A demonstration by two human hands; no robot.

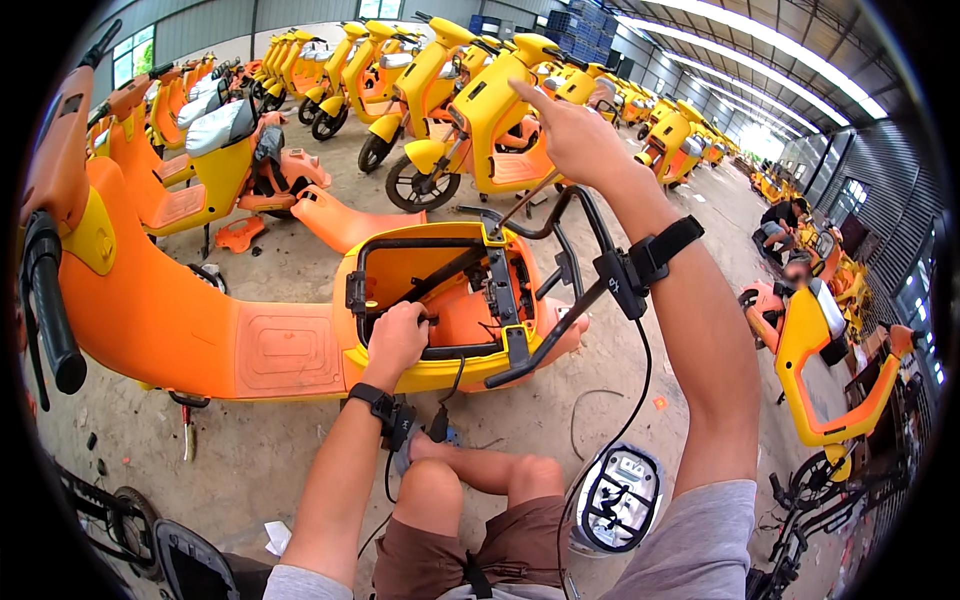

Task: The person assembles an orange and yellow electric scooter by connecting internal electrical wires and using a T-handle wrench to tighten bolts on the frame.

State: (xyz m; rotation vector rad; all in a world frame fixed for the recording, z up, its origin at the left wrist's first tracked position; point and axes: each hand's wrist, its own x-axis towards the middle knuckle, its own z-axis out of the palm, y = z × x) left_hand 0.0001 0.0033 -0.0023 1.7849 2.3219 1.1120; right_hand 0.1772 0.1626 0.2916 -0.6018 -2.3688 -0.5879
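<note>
An orange and yellow electric scooter (285, 345) stands in front of me, with its seat compartment (480, 372) uncovered. My left hand (400, 338) reaches over the compartment's near left side, fingers curled by a small dark part; what they grip is hidden. My right hand (575, 135) is raised beyond the compartment, index finger stretched out and the other fingers curled. From beneath it a long thin metal rod (525, 205) slants down to the black bracket (497, 262) at the compartment's right end; its upper end is hidden in the hand. A black tubular rack (590, 210) rises at the scooter's rear.
An upturned seat (618, 500) lies on the floor right of my legs. Rows of yellow scooters (490, 110) stand beyond, with orange ones (180, 190) at left. Another scooter frame (820, 400) and a crouching person (782, 225) are at right. A red-handled tool (187, 430) lies below the footboard.
</note>
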